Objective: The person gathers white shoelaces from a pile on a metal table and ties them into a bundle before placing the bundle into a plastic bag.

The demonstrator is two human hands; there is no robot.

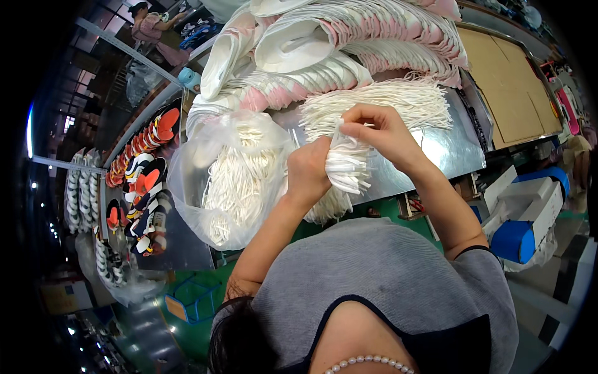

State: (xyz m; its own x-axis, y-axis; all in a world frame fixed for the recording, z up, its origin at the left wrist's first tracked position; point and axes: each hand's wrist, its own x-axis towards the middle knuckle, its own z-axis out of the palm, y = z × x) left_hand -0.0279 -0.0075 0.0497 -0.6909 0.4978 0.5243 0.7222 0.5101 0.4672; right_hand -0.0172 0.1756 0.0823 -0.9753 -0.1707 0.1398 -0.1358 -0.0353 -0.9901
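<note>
A thick bundle of white shoelaces (347,165) is gripped in my left hand (308,173), its fingers wrapped round it and the lace ends fanning out toward me. Just above and to the right, my right hand (383,134) is closed in a pinch at the bundle's far end, with thumb and forefinger on white lace there. How many strands it pinches is hidden. Beyond my hands a loose heap of white laces (386,103) lies on the metal table (445,149). Left of my left hand, a clear plastic bag (187,187) lies open, full of more laces (243,171).
Nested stacks of white and pink shoe uppers (299,47) cover the table's far side. A cardboard sheet (507,87) lies at the right. Orange, black and white shoe pieces (146,181) stand at the left. A person (152,28) sits far left; a blue stool (193,302) is below.
</note>
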